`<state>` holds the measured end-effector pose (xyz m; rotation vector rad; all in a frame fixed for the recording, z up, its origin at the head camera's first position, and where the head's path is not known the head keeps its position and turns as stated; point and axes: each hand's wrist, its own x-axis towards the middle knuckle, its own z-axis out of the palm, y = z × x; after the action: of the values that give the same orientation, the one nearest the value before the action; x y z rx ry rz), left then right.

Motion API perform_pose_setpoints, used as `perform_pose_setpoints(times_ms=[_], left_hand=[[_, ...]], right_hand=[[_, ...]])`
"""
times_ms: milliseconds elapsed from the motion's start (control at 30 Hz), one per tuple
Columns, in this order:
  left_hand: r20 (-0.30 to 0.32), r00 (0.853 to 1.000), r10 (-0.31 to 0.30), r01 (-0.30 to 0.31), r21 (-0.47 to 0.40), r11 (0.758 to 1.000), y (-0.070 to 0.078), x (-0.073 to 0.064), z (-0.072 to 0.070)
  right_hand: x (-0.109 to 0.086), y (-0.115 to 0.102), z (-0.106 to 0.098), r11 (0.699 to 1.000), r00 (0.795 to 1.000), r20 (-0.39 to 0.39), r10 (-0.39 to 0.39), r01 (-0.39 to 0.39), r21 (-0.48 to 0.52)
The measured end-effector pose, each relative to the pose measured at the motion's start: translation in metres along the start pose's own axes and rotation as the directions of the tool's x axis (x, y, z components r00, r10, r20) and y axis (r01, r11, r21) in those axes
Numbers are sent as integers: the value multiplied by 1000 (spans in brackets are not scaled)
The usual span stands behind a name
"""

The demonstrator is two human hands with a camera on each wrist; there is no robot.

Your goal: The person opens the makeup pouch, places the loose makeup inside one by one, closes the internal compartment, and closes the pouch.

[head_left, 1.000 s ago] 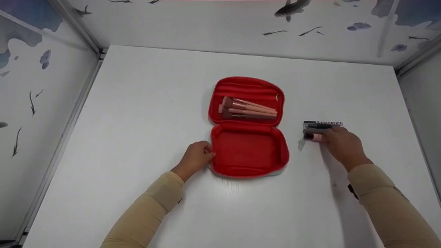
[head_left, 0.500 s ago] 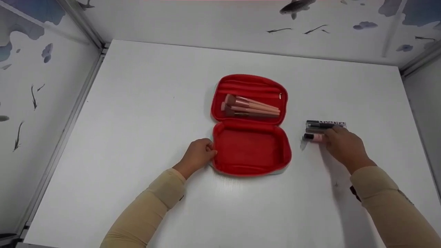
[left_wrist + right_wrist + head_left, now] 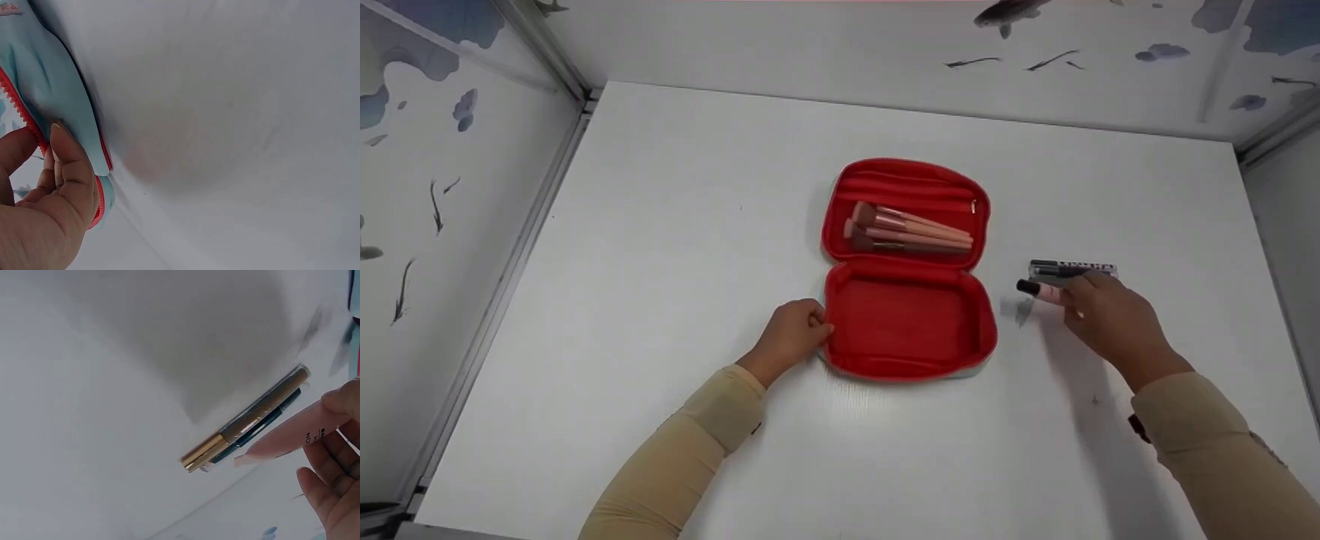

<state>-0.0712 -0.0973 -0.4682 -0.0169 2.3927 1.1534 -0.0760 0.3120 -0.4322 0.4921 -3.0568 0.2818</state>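
Observation:
A red-lined makeup case lies unfolded on the table. At its lower left side my left hand pinches the rim; the left wrist view shows thumb and fingers on the red zipper edge of its light blue outside. Several makeup brushes rest in the far half, while the near half shows bare red lining. Right of the case, my right hand holds a pink tube with a black cap, tilted and raised off the table. Its flat tail end shows in the right wrist view.
Just beyond the right hand lie slim makeup sticks in clear wrapping. The right wrist view shows a gold-ended stick and a dark pen side by side. Patterned white panels wall the table at the back and sides.
My right hand has lifted the pink tube from beside the slim sticks, and its capped end now points up and left. The left hand stays on the case rim.

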Motion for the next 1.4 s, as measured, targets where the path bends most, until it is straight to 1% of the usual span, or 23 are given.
perform_pose_setpoints(times_ms=[133,267,333,600,767,833,1000,1200,1400], left_hand=[[-2,1000,-2,2,-5,1000,-1,0,0],[-3,1000,1,-1,-13,1000,-1,-1,0],[-2,1000,2,-2,-12,1000,-2,-1,0],[2,1000,-18,18,-17,1000,-3,-2,-2],[-4,1000,-17,17,-4,1000,-3,-2,-1],[-7,1000,-20,20,1,1000,-3,-2,-1],[0,1000,-31,31,-3,1000,-2,-2,0],[5,999,-51,51,-6,999,-1,-2,1],[6,999,-41,41,-7,999,0,-2,1]], right_hand=[[1,-15,-7,999,999,-29,-14,15,32],[2,-33,-13,999,1000,-11,-15,16,45],[3,-42,-15,999,1000,-4,-28,28,44],[5,-76,-25,992,993,3,-117,117,37],[10,-95,-30,980,981,-49,-189,191,48],[12,-103,-30,975,976,-56,-212,215,53],[18,-122,-29,965,967,-27,-253,254,58],[24,-141,-25,953,957,-24,-291,292,88],[28,-156,-19,941,946,-13,-325,325,92]])
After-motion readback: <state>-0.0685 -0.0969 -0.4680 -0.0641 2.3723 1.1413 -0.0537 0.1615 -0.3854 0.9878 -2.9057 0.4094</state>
